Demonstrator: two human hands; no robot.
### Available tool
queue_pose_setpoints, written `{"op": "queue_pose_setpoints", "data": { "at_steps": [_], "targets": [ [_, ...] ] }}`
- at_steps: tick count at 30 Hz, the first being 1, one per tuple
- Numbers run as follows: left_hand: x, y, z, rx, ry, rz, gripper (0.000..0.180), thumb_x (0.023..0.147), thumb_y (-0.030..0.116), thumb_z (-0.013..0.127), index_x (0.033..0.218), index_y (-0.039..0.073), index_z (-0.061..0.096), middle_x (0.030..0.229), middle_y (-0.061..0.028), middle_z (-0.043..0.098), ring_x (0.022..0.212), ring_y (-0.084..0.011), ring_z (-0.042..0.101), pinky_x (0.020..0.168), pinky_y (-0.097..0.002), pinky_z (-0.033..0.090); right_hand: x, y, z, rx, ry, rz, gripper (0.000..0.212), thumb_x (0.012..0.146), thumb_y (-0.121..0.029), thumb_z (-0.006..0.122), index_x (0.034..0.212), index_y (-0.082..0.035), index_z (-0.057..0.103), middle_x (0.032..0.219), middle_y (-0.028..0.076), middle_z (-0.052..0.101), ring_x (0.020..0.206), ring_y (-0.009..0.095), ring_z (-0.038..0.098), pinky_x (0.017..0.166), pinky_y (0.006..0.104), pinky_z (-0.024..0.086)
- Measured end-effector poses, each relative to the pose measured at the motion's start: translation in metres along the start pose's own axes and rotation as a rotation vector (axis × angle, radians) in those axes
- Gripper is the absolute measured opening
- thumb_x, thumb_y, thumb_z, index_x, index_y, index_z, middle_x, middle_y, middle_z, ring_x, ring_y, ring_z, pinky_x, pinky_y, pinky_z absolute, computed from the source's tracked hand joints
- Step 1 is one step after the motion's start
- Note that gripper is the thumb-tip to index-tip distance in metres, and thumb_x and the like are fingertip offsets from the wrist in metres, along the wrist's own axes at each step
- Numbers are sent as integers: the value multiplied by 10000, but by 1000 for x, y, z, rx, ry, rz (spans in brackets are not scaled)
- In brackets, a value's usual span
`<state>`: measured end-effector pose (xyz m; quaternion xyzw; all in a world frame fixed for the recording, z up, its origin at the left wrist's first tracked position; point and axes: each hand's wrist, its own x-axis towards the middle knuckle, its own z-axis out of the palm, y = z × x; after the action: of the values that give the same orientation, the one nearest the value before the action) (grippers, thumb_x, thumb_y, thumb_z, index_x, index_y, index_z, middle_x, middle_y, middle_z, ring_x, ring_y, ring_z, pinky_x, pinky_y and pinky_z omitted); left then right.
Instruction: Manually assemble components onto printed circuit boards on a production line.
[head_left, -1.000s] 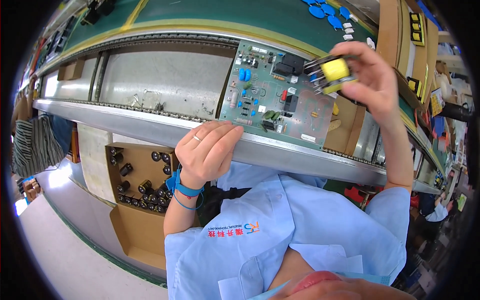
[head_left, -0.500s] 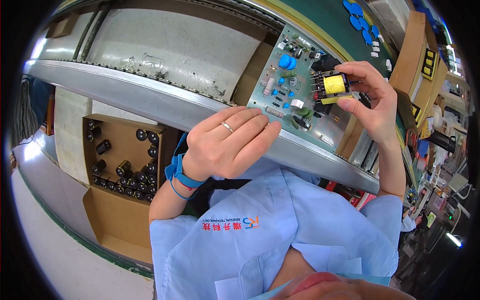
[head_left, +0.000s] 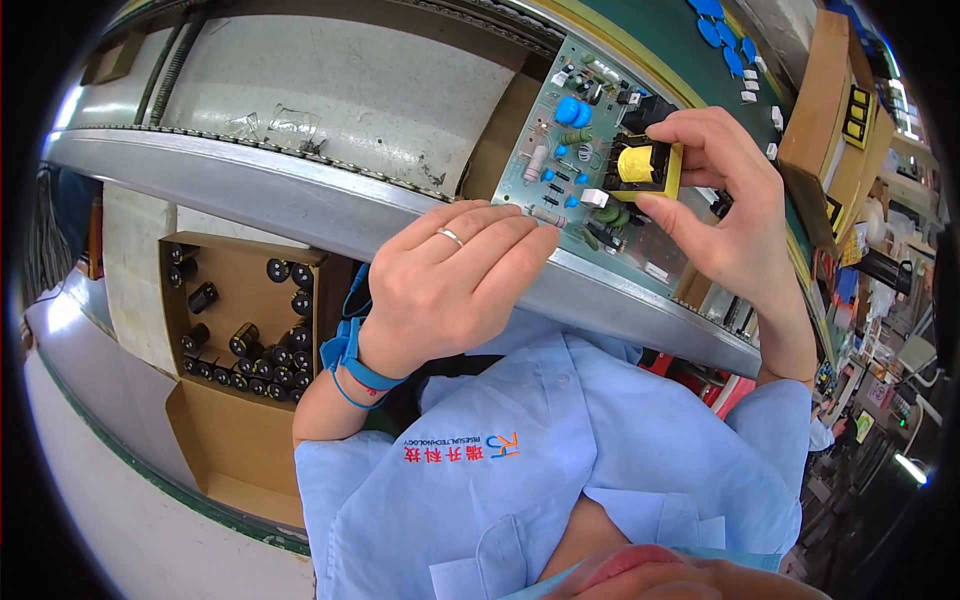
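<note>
A green circuit board (head_left: pixel 516 180) lies on the conveyor rails, populated with blue discs, resistors, coils and a white block. Between the thumb and fingers of my right hand (head_left: pixel 738 195) is a transformer with a yellow winding and a black frame (head_left: pixel 640 166). It is over the middle of the board among the components; its pins are hidden, so I cannot tell whether it touches the board. My left hand (head_left: pixel 450 280), with a ring and a blue wrist strap (head_left: pixel 358 365), rests its outstretched fingers at the board's near left corner. Its thumb is out of sight.
A metal rail (head_left: pixel 250 172) with a chain runs in front of me. At lower left, a cardboard box (head_left: pixel 225 440) holds several black cylindrical capacitors (head_left: pixel 244 340). Blue discs (head_left: pixel 709 32) and white blocks (head_left: pixel 750 85) lie on the green surface beyond; another cardboard box (head_left: pixel 815 95) stands right.
My right hand has carried the transformer left over the board and tilted it, so its pins no longer show. My left hand stays almost in place at the board's corner.
</note>
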<state>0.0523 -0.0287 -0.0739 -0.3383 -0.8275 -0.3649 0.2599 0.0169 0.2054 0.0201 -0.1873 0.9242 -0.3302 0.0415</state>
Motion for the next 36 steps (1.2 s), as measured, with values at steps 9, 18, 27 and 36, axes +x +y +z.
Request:
{"op": "queue_pose_setpoints", "data": {
  "at_steps": [9,18,27,36],
  "targets": [
    [4,2,-3,-49,-66,-48,226,687,1,663,896,72,714,863,-48,721,837,-199,715,769,-326,582,5,-2,3,-3,0,8,386,687,0,785,1044,-11,638,1006,83,609,869,195,670,736,285,598],
    [0,-2,-3,34,-38,-4,182,719,80,645,891,64,701,835,-40,693,802,-176,697,745,-308,575,7,-1,3,-229,-92,-168,443,681,-30,797,1092,-18,632,1050,124,599,885,272,648,725,321,554],
    [-32,-21,-39,-115,248,-95,201,724,-31,701,916,28,712,920,-99,693,781,-249,662,650,-309,533,-6,-8,-20,-282,-50,-201,534,770,-49,757,1282,-45,606,1311,108,586,1118,252,611,906,338,497],
    [-226,-86,-169,873,-641,-1453,475,877,476,630,1035,28,620,978,-212,682,944,-367,677,804,-465,552,-32,36,-44,-137,-48,-142,462,861,-47,672,1313,-60,581,1327,76,561,993,188,603,803,283,482]
  ]
}}
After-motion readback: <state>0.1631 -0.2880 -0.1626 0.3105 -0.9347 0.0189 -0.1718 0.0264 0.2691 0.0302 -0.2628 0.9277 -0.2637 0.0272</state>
